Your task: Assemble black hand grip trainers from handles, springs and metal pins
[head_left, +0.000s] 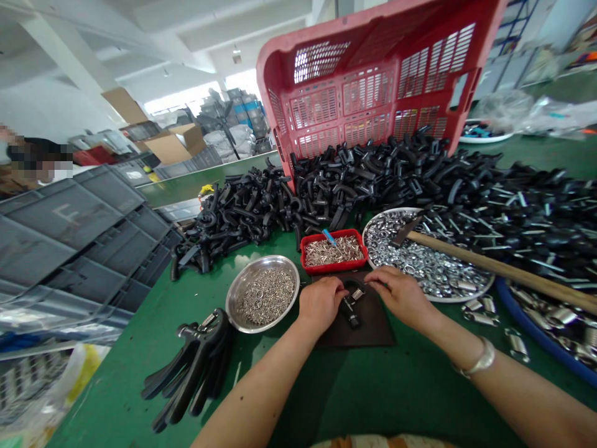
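My left hand (321, 303) is closed on a black plastic handle part (351, 317) lying over a dark mat (373, 330). A small metal coil spring (357, 294) sits on that part, between my two hands. Just right of the spring is my right hand (402, 296), its thumb and fingers pinched; whatever is in the pinch is too small to name. Beyond the mat stands a red tray (321, 269) of small metal pins, with a blue object on them. To the left, a metal bowl (232, 305) contains tiny metal pieces and a few rings.
A hammer (448, 247) lies across a white plate (368, 239) of metal rings. Black handles (387, 177) pile up before a tipped red crate (321, 93). More handles (196, 354) lie at left, loose springs (517, 344) at right. Grey crates (69, 230) stand beside the table.
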